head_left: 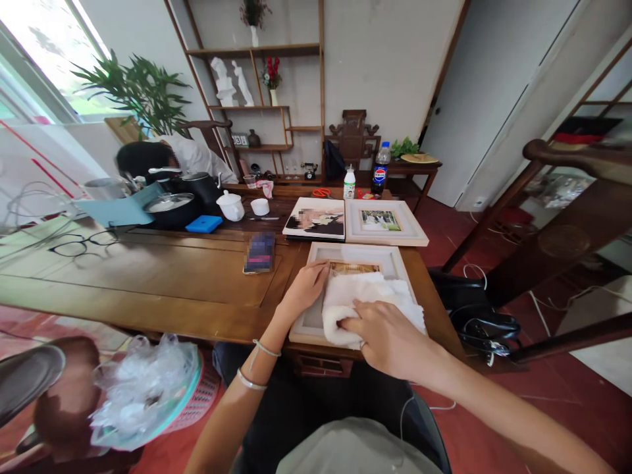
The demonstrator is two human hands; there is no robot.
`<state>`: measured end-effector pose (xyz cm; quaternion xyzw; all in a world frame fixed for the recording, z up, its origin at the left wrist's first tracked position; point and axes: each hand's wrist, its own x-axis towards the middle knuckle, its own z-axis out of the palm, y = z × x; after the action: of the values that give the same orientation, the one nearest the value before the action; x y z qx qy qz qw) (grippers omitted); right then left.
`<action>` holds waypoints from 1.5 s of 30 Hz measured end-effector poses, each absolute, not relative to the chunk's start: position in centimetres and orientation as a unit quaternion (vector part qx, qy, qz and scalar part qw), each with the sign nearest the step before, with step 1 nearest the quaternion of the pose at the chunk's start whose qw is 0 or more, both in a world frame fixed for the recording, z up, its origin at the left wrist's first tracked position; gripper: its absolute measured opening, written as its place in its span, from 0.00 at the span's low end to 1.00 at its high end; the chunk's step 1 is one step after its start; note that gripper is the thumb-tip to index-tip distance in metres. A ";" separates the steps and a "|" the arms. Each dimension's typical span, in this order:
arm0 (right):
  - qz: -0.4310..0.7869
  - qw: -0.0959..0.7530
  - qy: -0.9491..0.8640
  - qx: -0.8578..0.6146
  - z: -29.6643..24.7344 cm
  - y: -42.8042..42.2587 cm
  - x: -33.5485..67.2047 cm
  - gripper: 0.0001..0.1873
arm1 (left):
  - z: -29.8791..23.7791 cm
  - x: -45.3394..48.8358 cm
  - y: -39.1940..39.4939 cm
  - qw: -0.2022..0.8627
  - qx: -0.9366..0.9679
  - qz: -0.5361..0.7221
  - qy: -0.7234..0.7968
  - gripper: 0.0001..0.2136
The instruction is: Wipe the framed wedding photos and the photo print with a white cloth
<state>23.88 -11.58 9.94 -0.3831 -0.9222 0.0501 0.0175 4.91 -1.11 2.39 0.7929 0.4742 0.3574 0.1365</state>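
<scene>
A light wooden picture frame (401, 262) lies flat on the table before me, with a brownish picture (355, 267) in its middle. My right hand (390, 332) is closed on a white cloth (358, 293), which is bunched up and pressed against the frame. The cloth covers most of the picture and the lower right of the frame. On the left part of the frame rests my left hand (310, 284), its fingers stretched toward the picture and beside the cloth. Behind sit a second frame (415, 234) with a photo and a flat picture panel (316, 217).
Along the table stand a phone (259, 253), a blue box (203, 224), a white lidded pot (230, 206), glasses (83, 244), a white bottle (349, 183) and a cola bottle (381, 170). A bin with plastic bags (148, 378) is at lower left. Another person's head (143, 158) is bent at the far left.
</scene>
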 end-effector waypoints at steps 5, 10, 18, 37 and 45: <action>0.009 0.069 -0.920 -0.385 7.5 -10.9 21.3 0.24 | 2.5 4.8 -1.0 0.142 0.785 0.372 0.476 0.16; 0.018 0.088 -0.923 -0.375 5.8 -10.9 20.1 0.21 | 2.8 4.7 -1.1 0.141 0.780 0.376 0.480 0.16; 0.017 0.070 -0.917 -0.392 8.5 -13.4 25.9 0.23 | 1.8 4.3 -1.2 0.112 0.814 0.338 0.459 0.15; -0.056 0.149 -0.876 -0.455 7.1 -11.2 31.3 0.26 | 2.0 4.6 -3.4 0.101 0.812 0.329 0.472 0.17; -0.190 0.163 -0.836 -0.488 6.5 -1.5 33.1 0.27 | 2.1 4.3 -2.9 0.116 0.817 0.336 0.455 0.18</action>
<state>33.10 -1.52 6.53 -0.4883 -0.8359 -0.1903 0.1629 4.34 -2.91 2.14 0.8166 0.4550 0.3355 0.1165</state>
